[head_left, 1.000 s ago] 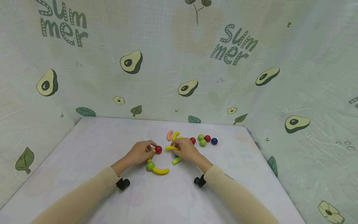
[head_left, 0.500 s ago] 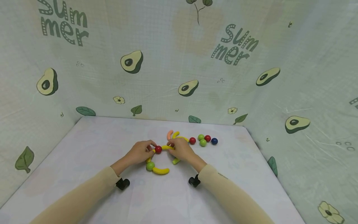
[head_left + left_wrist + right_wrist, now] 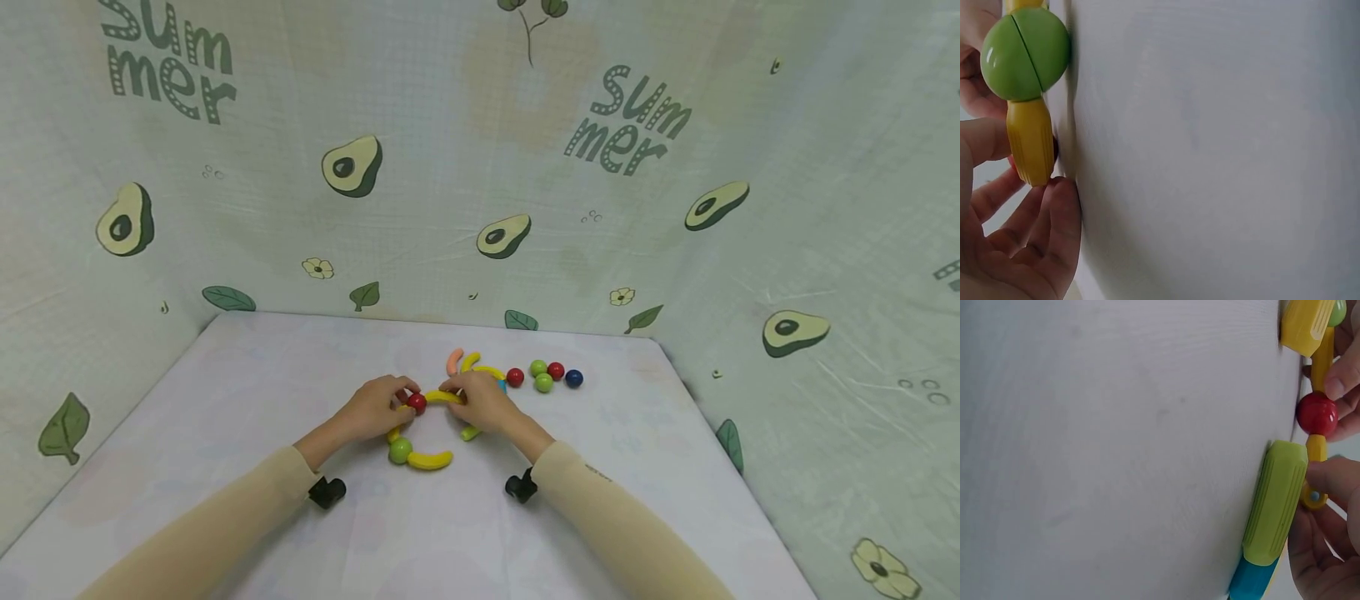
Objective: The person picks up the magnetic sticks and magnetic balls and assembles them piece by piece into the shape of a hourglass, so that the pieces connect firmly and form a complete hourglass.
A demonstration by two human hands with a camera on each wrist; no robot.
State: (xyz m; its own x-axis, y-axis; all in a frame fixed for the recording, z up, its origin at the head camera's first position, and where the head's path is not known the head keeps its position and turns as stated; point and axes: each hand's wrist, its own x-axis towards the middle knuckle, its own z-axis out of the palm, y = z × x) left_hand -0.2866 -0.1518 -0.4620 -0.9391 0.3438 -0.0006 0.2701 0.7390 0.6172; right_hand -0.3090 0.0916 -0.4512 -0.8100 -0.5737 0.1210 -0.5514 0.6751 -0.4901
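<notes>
In the head view my left hand (image 3: 372, 408) holds a glossy red ball (image 3: 417, 404) between thumb and fingers. A curved yellow rod (image 3: 1030, 140) runs from that ball to a green ball (image 3: 401, 451), which also joins a second curved yellow rod (image 3: 430, 461). My right hand (image 3: 480, 402) pinches another curved yellow toy rod (image 3: 442, 397), whose left end meets the red ball. The right wrist view shows this rod's far end, with a round metallic spot, between thumb and fingers. Under the right hand lies a straight lime-green rod (image 3: 1276, 503) attached to a blue piece (image 3: 1252, 579).
Behind the right hand lie a pink curved rod (image 3: 454, 361) and yellow curved rods (image 3: 470, 361). Further right are a red ball (image 3: 515, 377), green balls (image 3: 543, 382), another red ball (image 3: 556, 371) and a dark blue ball (image 3: 574, 378). A pale cloth covers the table (image 3: 300, 358).
My right hand has moved left with the yellow rod, closing the gap to the red ball. The red ball has since shifted slightly left, and the left hand has stayed nearly in place.
</notes>
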